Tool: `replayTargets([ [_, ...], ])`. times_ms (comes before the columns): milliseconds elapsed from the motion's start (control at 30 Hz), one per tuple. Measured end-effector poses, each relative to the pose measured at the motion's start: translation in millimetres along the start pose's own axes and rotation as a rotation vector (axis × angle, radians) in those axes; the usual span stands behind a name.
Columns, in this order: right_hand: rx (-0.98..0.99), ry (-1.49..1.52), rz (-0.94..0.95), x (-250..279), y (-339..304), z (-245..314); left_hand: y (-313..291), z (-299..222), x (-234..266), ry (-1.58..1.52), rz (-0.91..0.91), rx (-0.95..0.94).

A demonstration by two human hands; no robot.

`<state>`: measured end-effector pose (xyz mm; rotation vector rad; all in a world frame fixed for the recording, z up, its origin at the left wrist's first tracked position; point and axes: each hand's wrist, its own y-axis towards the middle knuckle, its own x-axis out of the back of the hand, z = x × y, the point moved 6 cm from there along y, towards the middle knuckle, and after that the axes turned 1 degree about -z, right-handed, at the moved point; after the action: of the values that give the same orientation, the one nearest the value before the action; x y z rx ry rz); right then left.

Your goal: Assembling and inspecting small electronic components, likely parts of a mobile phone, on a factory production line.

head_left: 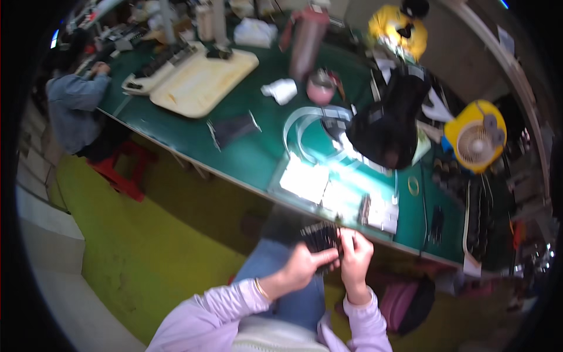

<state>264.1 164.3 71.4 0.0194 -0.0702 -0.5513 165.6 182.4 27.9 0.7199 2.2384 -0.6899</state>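
My left hand (300, 267) is closed round a fanned bunch of thin black pieces (319, 236), held above my lap just off the table's front edge. Its thumb presses across the near side of the bunch. At the right side of the same bunch, my right hand (355, 253) is closed in a pinch, thumb against fingertips. Whatever lies between those fingertips is too small and blurred to make out. Beyond my hands, under bright light, lie a white sheet (304, 179) and a pale block with a dark brown end (384, 214).
A black lamp head (384, 132) hangs over the green table (246, 158). Clear tubing (299, 138), a dark cloth (234, 129), a cream tray (202, 82), a tall bottle (308, 44) and a yellow fan (478, 138) stand around. A co-worker (76, 108) sits at left near a red stool (126, 170).
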Motion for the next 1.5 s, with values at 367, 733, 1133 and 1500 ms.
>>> replayTargets([
  [367,-0.171,0.123,0.023,-13.2,7.0,-8.9,6.7,-3.0,9.4,-0.086,-0.02,-0.081],
  [733,-0.218,0.153,-0.02,-14.7,11.9,-15.1,12.4,-5.5,10.9,-0.091,-0.032,-0.06],
  [1133,-0.228,0.175,-0.021,-15.0,16.4,-19.2,16.3,-6.6,10.6,-0.092,-0.031,-0.046],
  [1500,-0.076,0.047,-0.018,-10.5,9.4,-11.0,6.1,-7.4,3.9,-0.046,-0.007,-0.108],
])
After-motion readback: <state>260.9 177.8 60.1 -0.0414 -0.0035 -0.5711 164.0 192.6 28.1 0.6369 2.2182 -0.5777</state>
